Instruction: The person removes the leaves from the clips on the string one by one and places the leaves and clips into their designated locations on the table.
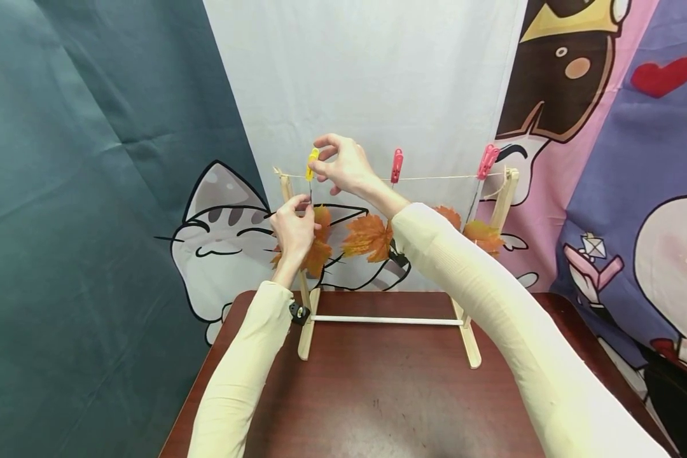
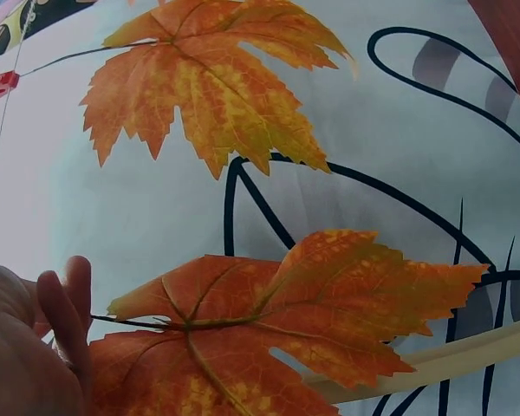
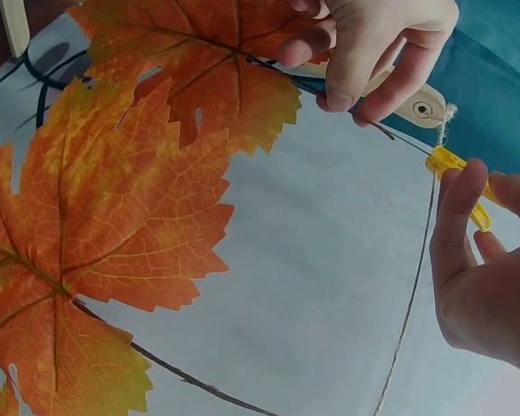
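An orange artificial maple leaf (image 1: 319,249) hangs at the left end of a string (image 1: 435,177), its dark stem pointing up. My left hand (image 1: 293,228) pinches that stem between thumb and fingers, just above the leaf. Higher up, my right hand (image 1: 348,166) holds a yellow clothespin (image 1: 312,163) on the string, thumb and fingers at its upper end. In the right wrist view the stem's thin tip reaches the jaws of the clothespin (image 3: 446,162). The left wrist view shows the leaf (image 2: 234,321) spread beside the left fingers.
A wooden stand with a right post (image 1: 505,197) and a white crossbar (image 1: 386,320) carries the string on a brown table (image 1: 378,394). Pink clothespins (image 1: 397,165) hold more leaves, one orange leaf (image 1: 369,236) in the middle and others at right. Printed cloth hangs behind.
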Demonstrator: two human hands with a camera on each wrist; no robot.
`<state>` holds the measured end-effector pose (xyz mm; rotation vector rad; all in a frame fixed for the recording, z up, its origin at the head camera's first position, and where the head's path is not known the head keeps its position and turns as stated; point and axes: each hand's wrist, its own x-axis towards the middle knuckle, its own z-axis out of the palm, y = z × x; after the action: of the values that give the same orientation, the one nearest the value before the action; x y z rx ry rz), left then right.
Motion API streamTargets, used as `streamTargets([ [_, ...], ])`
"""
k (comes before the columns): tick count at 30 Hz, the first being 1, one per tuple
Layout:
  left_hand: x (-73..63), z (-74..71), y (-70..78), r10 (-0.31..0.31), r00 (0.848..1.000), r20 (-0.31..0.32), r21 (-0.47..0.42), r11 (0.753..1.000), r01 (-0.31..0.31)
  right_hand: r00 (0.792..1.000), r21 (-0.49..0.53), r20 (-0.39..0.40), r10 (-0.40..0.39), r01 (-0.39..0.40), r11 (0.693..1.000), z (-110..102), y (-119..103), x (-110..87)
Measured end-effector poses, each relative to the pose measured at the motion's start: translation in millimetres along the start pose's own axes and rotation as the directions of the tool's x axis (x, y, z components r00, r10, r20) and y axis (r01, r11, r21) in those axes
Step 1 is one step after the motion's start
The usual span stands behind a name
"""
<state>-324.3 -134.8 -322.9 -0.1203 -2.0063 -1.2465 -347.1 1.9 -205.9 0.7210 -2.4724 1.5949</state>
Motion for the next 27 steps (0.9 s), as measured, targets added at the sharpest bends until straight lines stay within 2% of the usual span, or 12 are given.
streamTargets([
  [17,-0.3,0.0,0.7,-0.016,1.0,-0.015,0.034,0.999,0.016,1.0,-0.032,-0.023,-0.002,0.001,0.999,1.3,-1.3,4.1],
  [27,0.4,-0.1,-0.3,0.002,1.0,-0.017,0.009,1.0,-0.001,0.999,-0.062,-0.041,-0.019,0.016,0.998,1.2,-3.1,4.1],
])
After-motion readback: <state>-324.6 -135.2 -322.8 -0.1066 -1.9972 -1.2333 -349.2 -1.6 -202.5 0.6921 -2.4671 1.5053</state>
